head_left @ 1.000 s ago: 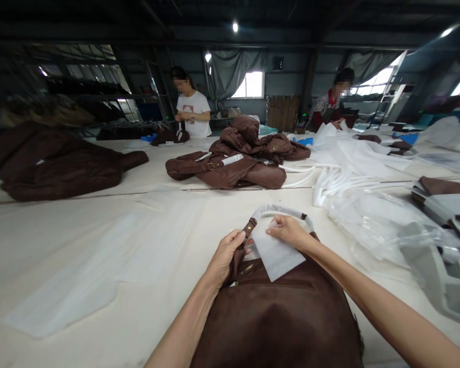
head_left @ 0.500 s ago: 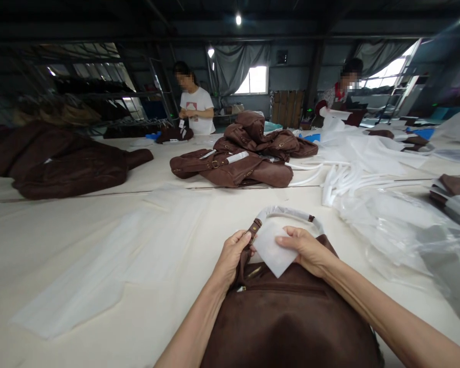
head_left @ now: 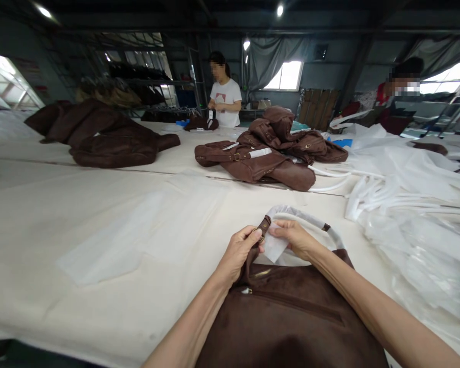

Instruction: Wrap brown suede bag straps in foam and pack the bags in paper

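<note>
A brown leather-like handbag (head_left: 291,317) stands close in front of me, with a zipped pocket across its face. Its handle (head_left: 287,210) arches up, wrapped in clear and white film. My left hand (head_left: 245,248) is closed round the strap end (head_left: 263,228) near its buckle, on the left of the handle. Pinched in my right hand (head_left: 297,237) is a small white sheet of thin wrapping (head_left: 275,248), held against that strap end. The fingertips behind the sheet are partly hidden.
Brown bags lie heaped at mid-table (head_left: 260,161) and at the left (head_left: 111,135). A thin white sheet (head_left: 115,250) lies flat on the pale table. White tubes (head_left: 371,197) and clear plastic bags (head_left: 433,255) are at the right. Two people (head_left: 225,99) work beyond the table.
My right hand has brought the white sheet left against the strap end, and less of the sheet shows. The camera view has turned left. My left hand keeps its hold.
</note>
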### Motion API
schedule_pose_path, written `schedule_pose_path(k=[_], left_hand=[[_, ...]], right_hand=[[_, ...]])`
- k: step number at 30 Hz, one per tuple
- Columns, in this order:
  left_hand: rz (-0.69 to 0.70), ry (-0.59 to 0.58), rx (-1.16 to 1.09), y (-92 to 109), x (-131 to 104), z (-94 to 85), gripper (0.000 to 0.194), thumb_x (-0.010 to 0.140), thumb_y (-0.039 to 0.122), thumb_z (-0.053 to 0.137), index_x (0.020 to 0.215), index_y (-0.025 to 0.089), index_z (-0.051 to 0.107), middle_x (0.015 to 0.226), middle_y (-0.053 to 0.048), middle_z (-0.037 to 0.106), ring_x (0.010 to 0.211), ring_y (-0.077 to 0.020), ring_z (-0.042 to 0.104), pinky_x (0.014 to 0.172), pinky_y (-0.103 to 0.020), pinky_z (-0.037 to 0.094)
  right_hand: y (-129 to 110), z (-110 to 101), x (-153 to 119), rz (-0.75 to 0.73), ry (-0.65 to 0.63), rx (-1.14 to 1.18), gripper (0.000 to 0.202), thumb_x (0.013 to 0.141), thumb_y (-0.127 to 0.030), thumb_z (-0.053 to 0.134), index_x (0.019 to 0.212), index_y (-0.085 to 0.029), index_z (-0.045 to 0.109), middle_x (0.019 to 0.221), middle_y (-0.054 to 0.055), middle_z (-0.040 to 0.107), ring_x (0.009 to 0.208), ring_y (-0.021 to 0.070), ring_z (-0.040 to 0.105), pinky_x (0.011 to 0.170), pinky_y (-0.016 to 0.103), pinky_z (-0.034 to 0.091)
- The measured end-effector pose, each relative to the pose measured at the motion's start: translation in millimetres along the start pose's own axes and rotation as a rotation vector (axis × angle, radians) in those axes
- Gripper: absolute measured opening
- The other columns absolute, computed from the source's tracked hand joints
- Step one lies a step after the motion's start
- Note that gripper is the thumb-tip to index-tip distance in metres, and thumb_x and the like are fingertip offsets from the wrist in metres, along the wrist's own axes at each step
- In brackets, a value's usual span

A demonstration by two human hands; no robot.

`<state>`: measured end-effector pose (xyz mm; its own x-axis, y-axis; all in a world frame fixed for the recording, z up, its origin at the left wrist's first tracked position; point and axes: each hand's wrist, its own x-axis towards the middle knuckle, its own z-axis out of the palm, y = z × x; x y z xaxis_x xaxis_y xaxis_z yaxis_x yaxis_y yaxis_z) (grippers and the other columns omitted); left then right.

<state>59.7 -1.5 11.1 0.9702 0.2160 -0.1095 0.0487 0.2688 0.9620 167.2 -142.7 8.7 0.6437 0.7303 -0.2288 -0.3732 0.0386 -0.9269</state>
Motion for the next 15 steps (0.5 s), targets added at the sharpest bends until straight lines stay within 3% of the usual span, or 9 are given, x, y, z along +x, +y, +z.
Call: schedule_pose_path(k=[4,7,11,15], left_hand=[[-0.008,-0.046,-0.037,-2.1,0.5,0.2,0.044,0.074,0.055,0.075,0.078,0.013,0.062,0.071,0.0,0.057,0.058,-0.0082,0.054,0.054,-0.017,0.041],[-0.015,-0.061,-0.043,-3.3,1.4,1.5,0.043,0.074,0.053,0.076,0.077,0.012,0.062,0.069,0.0,0.058,0.058,-0.0082,0.055,0.056,-0.018,0.043],[-0.076,0.001,-0.042,-6.0,4.3,2.3,0.045,0.069,0.053,0.079,0.076,0.013,0.058,0.067,0.0,0.06,0.054,-0.0083,0.058,0.051,-0.017,0.041],[-0.123,0.148,-0.08,-11.3,8.0,1.9,0.056,0.061,0.054,0.085,0.083,0.019,0.046,0.064,0.001,0.063,0.049,-0.0125,0.06,0.047,-0.021,0.045]], right_hand=[[16.4,0.6,9.8,0.086,-0.134,0.133,0.028,0.059,-0.032,0.083,0.072,-0.014,0.066,0.062,0.004,0.067,0.057,0.0174,0.062,0.064,0.032,0.049],[23.1,-3.8,10.9,0.067,-0.156,0.171,0.025,0.059,-0.03,0.083,0.07,-0.014,0.068,0.061,0.004,0.068,0.056,0.0175,0.061,0.066,0.032,0.05],[20.7,-9.7,10.4,-0.04,-0.099,0.239,0.02,0.062,-0.025,0.081,0.076,-0.015,0.072,0.071,0.004,0.073,0.063,0.0187,0.065,0.07,0.031,0.05],[19.8,-13.5,10.2,-0.049,-0.084,0.246,0.019,0.065,-0.023,0.081,0.08,-0.014,0.074,0.076,0.005,0.074,0.064,0.0188,0.066,0.069,0.031,0.049]])
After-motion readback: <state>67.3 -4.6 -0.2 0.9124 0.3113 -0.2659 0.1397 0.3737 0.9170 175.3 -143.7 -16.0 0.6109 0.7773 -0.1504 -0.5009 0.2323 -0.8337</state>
